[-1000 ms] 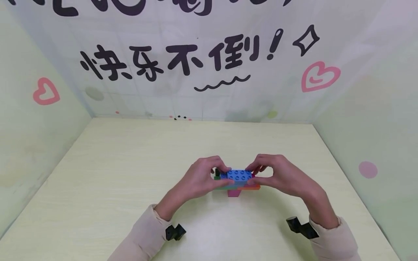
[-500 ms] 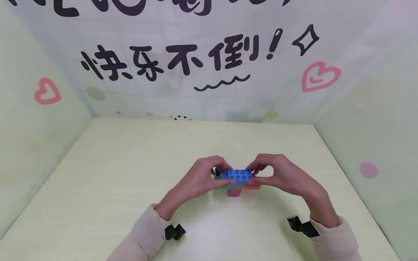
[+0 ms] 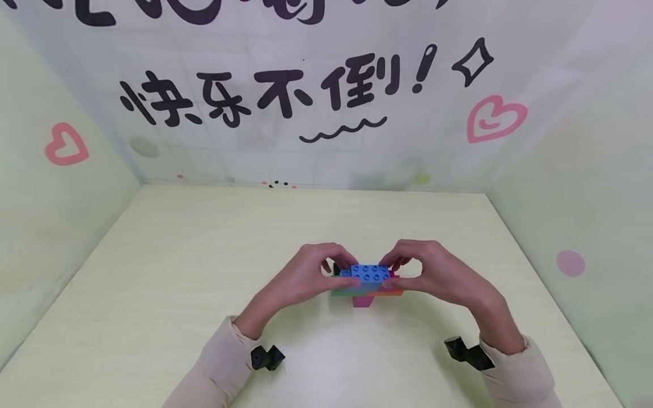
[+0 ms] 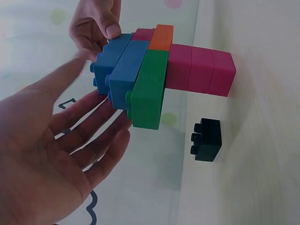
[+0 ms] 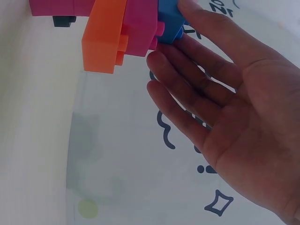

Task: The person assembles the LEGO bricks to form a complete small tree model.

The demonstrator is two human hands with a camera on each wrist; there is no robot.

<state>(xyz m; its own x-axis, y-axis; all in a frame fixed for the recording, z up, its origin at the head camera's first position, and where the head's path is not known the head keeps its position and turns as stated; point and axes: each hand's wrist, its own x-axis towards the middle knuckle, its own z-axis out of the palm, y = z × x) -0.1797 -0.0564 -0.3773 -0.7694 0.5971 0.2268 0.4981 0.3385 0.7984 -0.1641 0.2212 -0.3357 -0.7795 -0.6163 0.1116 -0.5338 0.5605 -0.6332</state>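
A built stack of toy building bricks stands on the table. Its foot is a magenta column (image 4: 201,70). Across that lie a green brick (image 4: 151,89) and an orange brick (image 5: 101,42), end to end. A lower blue brick (image 4: 130,70) and a magenta brick (image 5: 140,28) form the layer above. Topmost is another blue brick (image 3: 370,273), studs up. My left hand (image 3: 306,277) pinches its left end, thumb in front and fingers behind. At the right end my right hand (image 3: 444,275) pinches the same brick between thumb and fingers.
A loose black brick (image 4: 208,139) lies on the table (image 3: 204,243) beside the stack's foot, on the far side. Printed wall panels (image 3: 316,153) close off the back and both sides. Black wrist devices (image 3: 267,358) sit at the sleeves.
The head view has turned slightly, so everything sits a little further left in it. Both hands stay at the top blue brick, with hardly any visible movement.
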